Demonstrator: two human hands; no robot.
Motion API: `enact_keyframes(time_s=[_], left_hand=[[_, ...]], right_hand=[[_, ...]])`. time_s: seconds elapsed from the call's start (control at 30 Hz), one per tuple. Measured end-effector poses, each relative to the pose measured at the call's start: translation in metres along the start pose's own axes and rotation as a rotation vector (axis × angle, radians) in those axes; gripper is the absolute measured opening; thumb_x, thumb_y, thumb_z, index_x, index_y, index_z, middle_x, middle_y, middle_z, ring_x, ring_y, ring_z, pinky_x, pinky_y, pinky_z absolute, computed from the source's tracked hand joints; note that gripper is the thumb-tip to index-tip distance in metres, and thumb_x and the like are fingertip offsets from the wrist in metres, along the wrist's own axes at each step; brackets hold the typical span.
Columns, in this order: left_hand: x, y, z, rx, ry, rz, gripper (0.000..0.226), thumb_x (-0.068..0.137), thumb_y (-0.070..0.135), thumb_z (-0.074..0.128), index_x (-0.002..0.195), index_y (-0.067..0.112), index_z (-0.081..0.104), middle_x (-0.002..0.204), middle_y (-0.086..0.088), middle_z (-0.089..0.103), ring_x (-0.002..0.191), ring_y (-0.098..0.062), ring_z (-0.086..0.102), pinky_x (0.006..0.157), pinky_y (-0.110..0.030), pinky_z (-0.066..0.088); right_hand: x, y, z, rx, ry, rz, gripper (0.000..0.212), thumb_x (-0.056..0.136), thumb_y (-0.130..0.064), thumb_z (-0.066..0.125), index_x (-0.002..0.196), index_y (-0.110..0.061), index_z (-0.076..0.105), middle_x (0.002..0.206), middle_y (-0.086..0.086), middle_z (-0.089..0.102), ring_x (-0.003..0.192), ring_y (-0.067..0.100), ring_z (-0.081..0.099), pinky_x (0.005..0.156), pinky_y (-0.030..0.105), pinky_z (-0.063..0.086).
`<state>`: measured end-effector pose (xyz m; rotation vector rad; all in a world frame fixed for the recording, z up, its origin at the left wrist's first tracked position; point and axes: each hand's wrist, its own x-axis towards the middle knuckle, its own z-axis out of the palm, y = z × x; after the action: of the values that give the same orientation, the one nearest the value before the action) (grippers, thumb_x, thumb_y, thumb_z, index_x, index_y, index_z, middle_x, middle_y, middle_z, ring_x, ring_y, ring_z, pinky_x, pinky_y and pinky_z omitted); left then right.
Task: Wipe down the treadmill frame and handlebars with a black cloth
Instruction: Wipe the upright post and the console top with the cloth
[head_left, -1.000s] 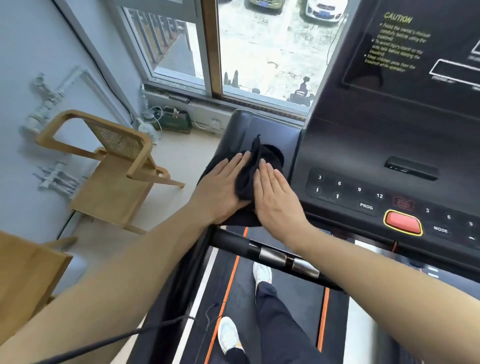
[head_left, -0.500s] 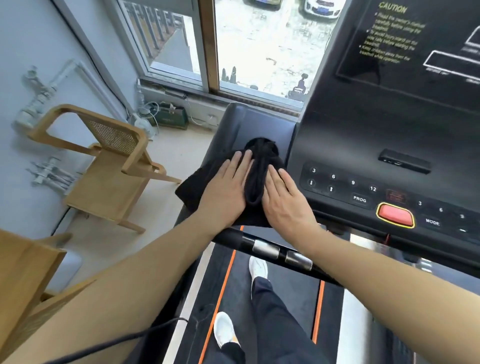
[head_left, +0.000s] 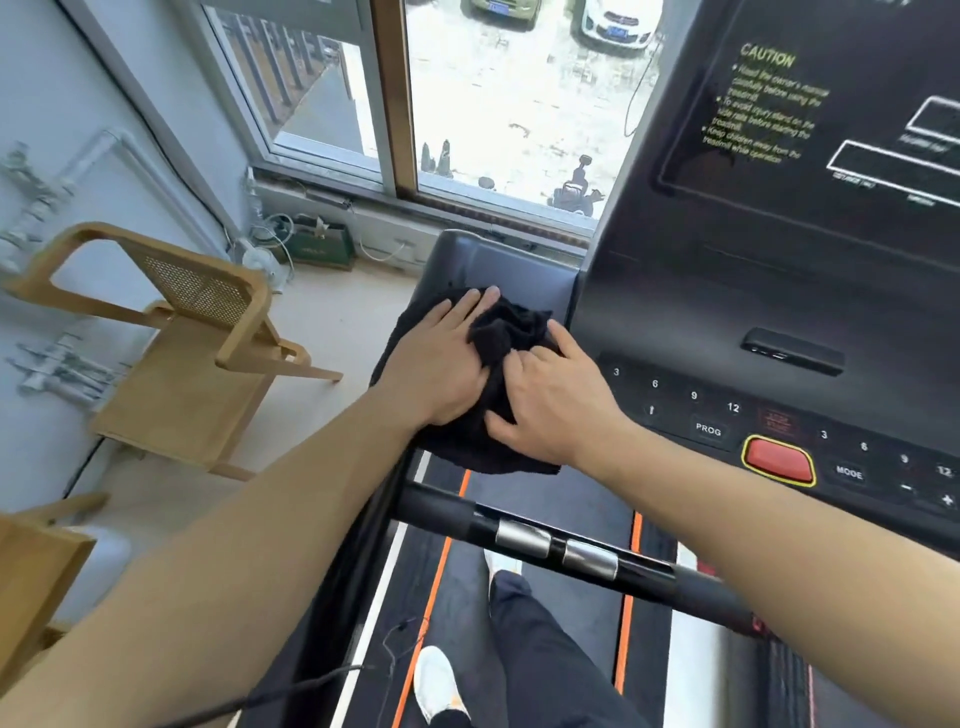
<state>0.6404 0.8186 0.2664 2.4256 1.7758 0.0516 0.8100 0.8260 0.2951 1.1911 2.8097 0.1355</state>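
Note:
A black cloth (head_left: 506, 332) lies bunched on the left wing of the treadmill console (head_left: 498, 260), the dark tray beside the button panel. My left hand (head_left: 441, 364) presses flat on the cloth's left part, fingers pointing away from me. My right hand (head_left: 556, 400) rests on its right part with fingers curled into the bunched fold. The cloth's lower edge hangs over the tray's near rim. Below both hands runs the black handlebar (head_left: 447, 514) with two silver pulse sensors.
The button panel with a red stop button (head_left: 777, 460) is just right of my right hand. A wooden chair (head_left: 187, 353) stands on the floor to the left, under a window. The treadmill belt (head_left: 457, 597) and my legs are below.
Both hands have slid the cloth back toward the far end of the tray. The right fingers, flat before, now curl into the cloth's bunched middle.

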Motion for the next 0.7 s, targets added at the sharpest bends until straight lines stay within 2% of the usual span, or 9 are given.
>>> enact_keyframes(time_s=[0.07,0.13,0.2,0.27,0.33,0.37,0.47,0.57,0.7], left_hand=[[0.002,-0.007,0.000,-0.066,0.027,-0.013,0.067,0.092,0.039,0.019,0.154,0.016,0.032,0.164,-0.003,0.022,0.150,-0.023,0.022,0.121,-0.038,0.017],[-0.009,-0.021,-0.001,-0.157,0.080,-0.055,0.068,0.089,0.036,0.035,0.154,0.018,0.034,0.162,0.001,0.029,0.148,-0.019,0.026,0.120,-0.038,0.023],[-0.021,-0.031,-0.003,-0.346,0.112,-0.184,0.075,0.086,0.031,0.052,0.156,0.025,0.026,0.162,0.006,0.026,0.149,-0.013,0.022,0.116,-0.039,0.032],[-0.021,-0.033,-0.005,-0.495,0.122,-0.272,0.081,0.091,0.028,0.056,0.157,0.032,0.010,0.166,0.008,0.014,0.152,-0.011,0.012,0.115,-0.039,0.030],[-0.007,-0.030,-0.005,-0.470,0.096,-0.304,0.083,0.095,0.038,0.053,0.158,0.028,-0.002,0.167,0.002,0.001,0.153,-0.018,0.004,0.120,-0.040,0.022],[0.002,-0.028,-0.004,-0.395,0.055,-0.316,0.086,0.095,0.045,0.051,0.158,0.024,-0.003,0.167,-0.002,-0.006,0.153,-0.021,-0.001,0.122,-0.042,0.017],[0.026,-0.020,-0.001,-0.153,-0.080,-0.341,0.099,0.087,0.059,0.049,0.158,0.018,-0.007,0.164,-0.012,-0.020,0.152,-0.031,-0.012,0.122,-0.050,0.010],[0.039,-0.012,0.001,-0.091,-0.058,-0.401,0.104,0.086,0.050,0.057,0.157,0.016,-0.010,0.164,-0.015,-0.020,0.152,-0.034,-0.011,0.121,-0.052,0.009],[0.056,-0.011,0.001,-0.062,-0.011,-0.455,0.096,0.090,0.039,0.056,0.158,0.011,-0.005,0.164,-0.023,-0.009,0.151,-0.039,-0.002,0.120,-0.053,0.016]], right_hand=[[0.010,-0.005,-0.005,0.074,-0.048,0.043,0.041,0.078,-0.051,0.050,0.080,-0.012,0.058,0.075,0.006,0.069,0.078,0.029,0.067,0.112,0.045,0.030],[0.022,-0.013,-0.006,0.222,-0.101,0.111,0.037,0.079,-0.044,0.053,0.088,-0.009,0.059,0.085,0.010,0.071,0.085,0.031,0.068,0.109,0.042,0.034],[0.029,-0.031,-0.005,0.402,-0.131,0.195,0.038,0.078,-0.036,0.056,0.100,-0.005,0.057,0.095,0.012,0.070,0.094,0.032,0.066,0.110,0.040,0.036],[0.030,-0.047,-0.002,0.499,-0.106,0.236,0.054,0.076,-0.033,0.057,0.119,0.000,0.052,0.101,0.013,0.069,0.100,0.032,0.064,0.110,0.040,0.037],[0.022,-0.044,0.001,0.427,-0.051,0.197,0.071,0.077,-0.036,0.056,0.134,0.007,0.046,0.097,0.013,0.070,0.098,0.030,0.065,0.114,0.043,0.033],[0.016,-0.032,0.000,0.364,-0.030,0.150,0.070,0.080,-0.039,0.054,0.132,0.008,0.048,0.089,0.012,0.071,0.092,0.030,0.068,0.116,0.045,0.030],[0.000,0.013,-0.004,0.112,-0.071,-0.034,0.051,0.087,-0.045,0.045,0.104,0.001,0.059,0.071,0.008,0.065,0.076,0.029,0.065,0.120,0.050,0.019],[0.008,0.020,-0.001,-0.072,-0.087,-0.112,0.058,0.094,-0.048,0.041,0.101,0.006,0.061,0.075,0.014,0.061,0.071,0.032,0.059,0.121,0.053,0.016],[0.034,0.001,0.008,-0.113,-0.110,-0.044,0.073,0.097,-0.053,0.033,0.110,0.013,0.061,0.085,0.023,0.062,0.079,0.035,0.058,0.122,0.053,0.012]])
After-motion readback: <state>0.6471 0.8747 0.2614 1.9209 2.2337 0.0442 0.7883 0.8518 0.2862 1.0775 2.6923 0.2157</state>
